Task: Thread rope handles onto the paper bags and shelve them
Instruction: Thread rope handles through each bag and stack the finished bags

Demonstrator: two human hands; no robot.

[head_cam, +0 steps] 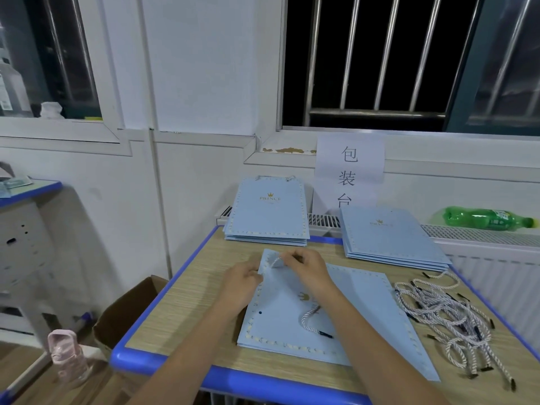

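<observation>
Both hands work at the far corner of a flat blue paper bag (306, 323) on the worktop (187, 302): left hand (241, 283) pinches the corner, right hand (306, 268) pinches a rope handle (276, 261) there. Loose ropes (447, 317) and two bag stacks (267, 214) suggest much remains; nothing looks shelved.

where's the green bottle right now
In the head view, the green bottle lies on its side on the radiator ledge at far right, behind the right-hand bag stack.

The right hand (304, 266) covers part of the rope handle (311, 318) and the top corner of the paper bag (336, 311), so the hole there is hidden. The lower edge cuts off both forearms and the worktop (187, 305).
</observation>
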